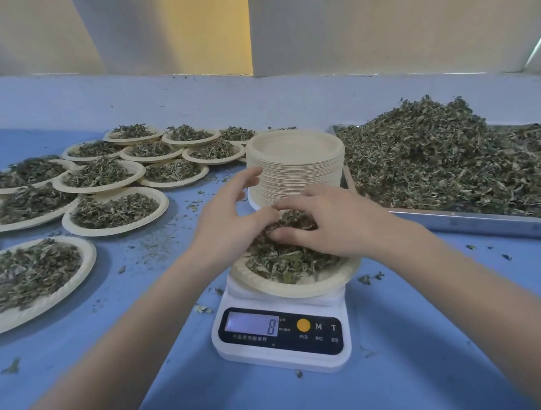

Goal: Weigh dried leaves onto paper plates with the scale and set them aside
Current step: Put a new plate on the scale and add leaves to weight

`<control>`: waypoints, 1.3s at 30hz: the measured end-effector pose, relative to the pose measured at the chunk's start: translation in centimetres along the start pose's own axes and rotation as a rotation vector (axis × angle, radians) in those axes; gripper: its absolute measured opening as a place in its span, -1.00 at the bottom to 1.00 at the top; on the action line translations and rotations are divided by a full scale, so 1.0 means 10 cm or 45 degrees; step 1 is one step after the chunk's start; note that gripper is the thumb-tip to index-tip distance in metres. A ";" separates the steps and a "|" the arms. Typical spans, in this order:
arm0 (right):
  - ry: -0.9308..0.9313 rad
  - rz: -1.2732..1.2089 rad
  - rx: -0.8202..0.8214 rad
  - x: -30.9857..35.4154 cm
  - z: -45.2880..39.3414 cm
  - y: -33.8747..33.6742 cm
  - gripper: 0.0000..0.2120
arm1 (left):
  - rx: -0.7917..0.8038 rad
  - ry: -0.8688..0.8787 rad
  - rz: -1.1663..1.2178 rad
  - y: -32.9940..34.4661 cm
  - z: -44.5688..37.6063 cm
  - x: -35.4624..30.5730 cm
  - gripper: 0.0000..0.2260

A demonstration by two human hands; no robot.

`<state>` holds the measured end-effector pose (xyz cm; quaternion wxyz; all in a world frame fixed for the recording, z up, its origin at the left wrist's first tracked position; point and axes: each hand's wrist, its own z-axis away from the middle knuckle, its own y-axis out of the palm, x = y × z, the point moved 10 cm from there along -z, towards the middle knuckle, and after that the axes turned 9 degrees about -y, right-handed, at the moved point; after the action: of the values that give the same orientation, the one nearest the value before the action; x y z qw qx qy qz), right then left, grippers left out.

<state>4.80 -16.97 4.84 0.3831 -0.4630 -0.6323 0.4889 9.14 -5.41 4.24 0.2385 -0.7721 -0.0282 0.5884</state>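
1. Nearest to the camera stands a white scale (281, 333) on the blue desk (113, 362); its display seems to show the figure 8, but the other marks are too small to read.
2. On the scale sits a paper plate (301, 288) with a heap of dried leaves (286, 261), so this portion is, I judge, not yet finished or is being adjusted.
3. Left hand (231, 214) hovers over the far-left edge of the heap with fingers spread and relaxed; it grips nothing that I can see.
4. Right hand (325, 223) lies on top of the heap with fingers slightly bent, touching the leaves; whether it pinches some of them I cannot tell.
5. These leaves are very light, dry and brittle, so they probably crumble and scatter easily; loose crumbs already lie around the scale.
6. Such a plate is thin and bends, so I would hold it by the rim on two opposite sides and keep it level.
7. Behind the scale is a stack of empty plates (295, 167), and to the right a metal tray (477, 221) holds the large pile of leaves (446, 158).
8. Filled plates (111, 214) rest on the left, some overlapping.
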 end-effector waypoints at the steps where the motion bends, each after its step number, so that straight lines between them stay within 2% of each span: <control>1: -0.014 0.070 0.009 0.05 -0.04 0.04 -0.41 | -0.040 0.012 0.020 -0.01 0.01 -0.01 -0.47; 5: -0.126 0.164 -0.026 0.22 -0.13 0.09 -0.52 | -0.162 0.000 0.143 -0.09 0.03 0.01 -0.53; 12: -0.182 -0.036 -0.399 0.16 -0.09 -0.40 -0.63 | -0.273 -0.061 0.328 -0.21 0.02 0.20 -0.64; 19: -0.219 -0.017 -0.333 0.18 -0.13 -0.33 -0.63 | -0.271 -0.102 0.405 -0.25 0.05 0.39 -0.73; 26: -0.227 -0.204 -0.543 0.17 -0.08 -0.51 -0.73 | -0.274 -0.125 0.429 -0.31 0.11 0.47 -0.76; 39: -0.202 -0.238 -0.581 0.09 -0.05 -0.56 -0.72 | -0.209 -0.122 0.375 -0.23 0.13 0.44 -0.80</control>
<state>3.85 -16.47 10.40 0.2616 -0.4372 -0.7944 0.3308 9.87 -1.46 0.96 0.0843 -0.7557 0.0258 0.6489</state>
